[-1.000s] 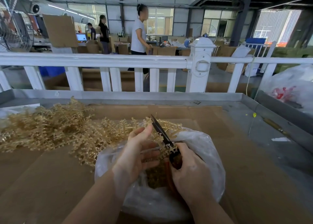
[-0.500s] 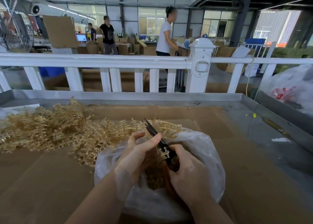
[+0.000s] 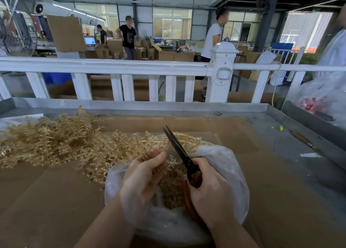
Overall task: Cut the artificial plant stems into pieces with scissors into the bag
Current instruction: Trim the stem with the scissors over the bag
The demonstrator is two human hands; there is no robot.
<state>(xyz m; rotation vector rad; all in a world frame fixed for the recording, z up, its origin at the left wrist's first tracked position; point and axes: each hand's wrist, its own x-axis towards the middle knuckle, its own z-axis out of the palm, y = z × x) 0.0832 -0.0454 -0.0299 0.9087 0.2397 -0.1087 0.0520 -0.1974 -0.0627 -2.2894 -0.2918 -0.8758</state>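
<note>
A clear plastic bag [image 3: 226, 165] lies open on the cardboard in front of me, with golden cut pieces [image 3: 172, 189] inside. My right hand [image 3: 209, 193] grips the handles of dark scissors [image 3: 179, 150], whose blades are together and point up and to the far left. My left hand [image 3: 142, 178] holds a golden plant stem [image 3: 159, 168] at the bag's mouth, just left of the blades. A big heap of golden artificial plant stems [image 3: 56, 141] spreads over the cardboard to the left.
Brown cardboard [image 3: 280, 191] covers a metal table with a raised rim [image 3: 149, 105]. A white railing [image 3: 112, 66] runs behind it. A bulging plastic bag [image 3: 324, 97] sits at the far right. Several people stand among boxes beyond the railing.
The scissor blades have closed and swung upright to the right. My left hand dropped lower into the bag's mouth with the stem. A person behind the railing walked to the right.
</note>
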